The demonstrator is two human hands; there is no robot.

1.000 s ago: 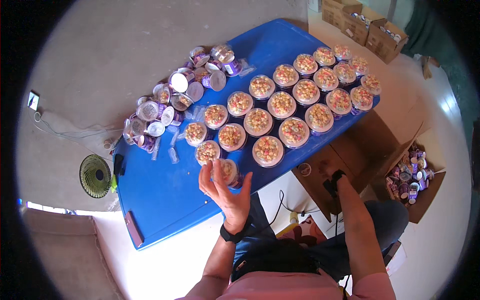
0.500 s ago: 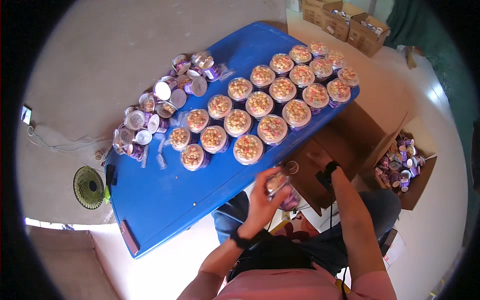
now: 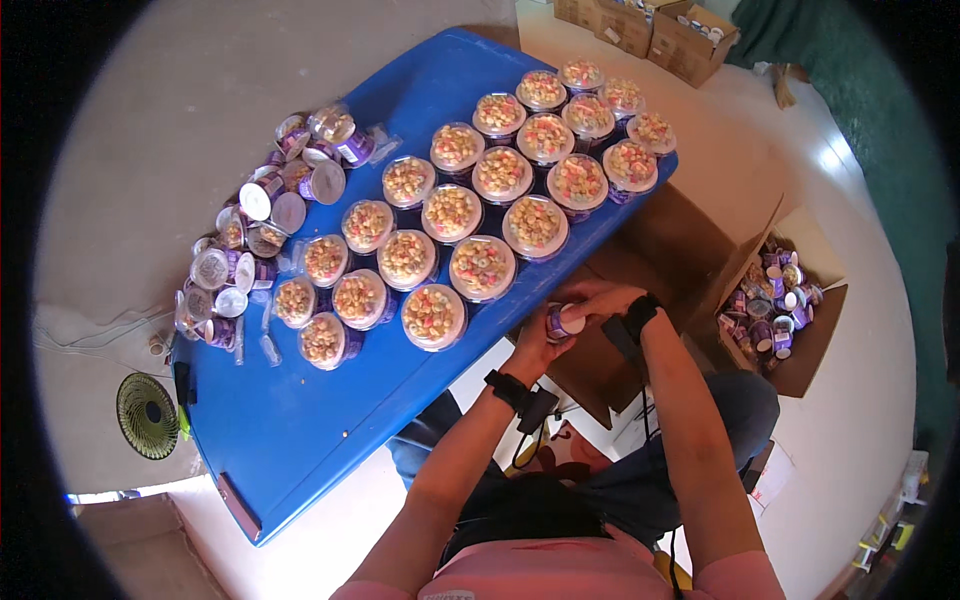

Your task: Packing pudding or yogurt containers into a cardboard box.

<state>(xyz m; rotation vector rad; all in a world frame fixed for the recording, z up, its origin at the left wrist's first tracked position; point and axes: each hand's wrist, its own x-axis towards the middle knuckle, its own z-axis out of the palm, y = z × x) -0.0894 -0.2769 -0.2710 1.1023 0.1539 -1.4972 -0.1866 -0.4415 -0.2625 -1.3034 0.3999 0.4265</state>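
Over the open cardboard box (image 3: 690, 235) beside the blue table's near edge, my left hand (image 3: 543, 340) and my right hand (image 3: 607, 298) meet on a small purple cup (image 3: 563, 321) with a white end, fingers closed on it. Whether anything else is under my fingers is hidden. Just left of them, rows of clear-topped cups with colourful cereal (image 3: 432, 316) stand upright on the blue table (image 3: 330, 420). A loose heap of purple and white cups (image 3: 230, 300) lies along the table's far-left side, with small clear plastic pieces (image 3: 269, 349) beside it.
A box full of purple cups (image 3: 775, 320) sits on the floor at right. More cardboard boxes (image 3: 690, 52) stand at the back right. A green fan (image 3: 147, 415) with cables is left of the table. My legs (image 3: 735, 410) are below the box and table.
My left hand has moved from the front cup on the table, carrying a cup down and right to meet my right hand over the box. My view has shifted, so the table appears further left.
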